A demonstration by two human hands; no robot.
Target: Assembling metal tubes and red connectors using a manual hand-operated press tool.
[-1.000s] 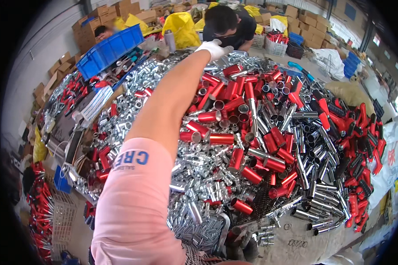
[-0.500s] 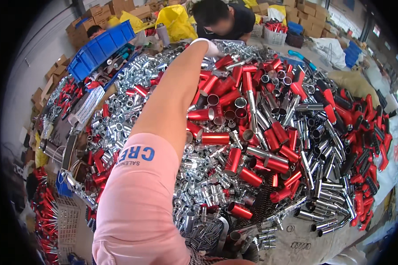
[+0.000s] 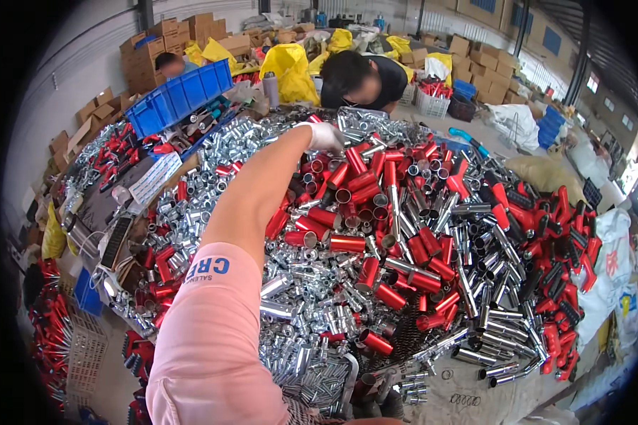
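My left arm, in a pink sleeve, stretches far across a large heap of metal parts. My left hand [image 3: 325, 137], in a white glove, is at the far side of the heap, beside shiny red tubes [image 3: 355, 161] and small silver fittings [image 3: 244, 134]. Its fingers point down and to the right; they are too small and blurred to show whether they grip anything. More red tubes [image 3: 347, 244] lie across the middle. Long chrome tubes [image 3: 507, 340] and red-and-black handles [image 3: 563, 283] are heaped on the right. My right hand does not show.
A person [image 3: 365, 81] in dark clothing bends over the far side. Another person [image 3: 171, 65] is behind a blue bin [image 3: 181, 97] at the far left. A plastic crate [image 3: 85, 354] stands lower left. Loose springs [image 3: 465, 400] lie on the near tabletop.
The head view has tilted up, so more of the hall shows at the back. My left hand has drawn slightly nearer, toward the red tubes.
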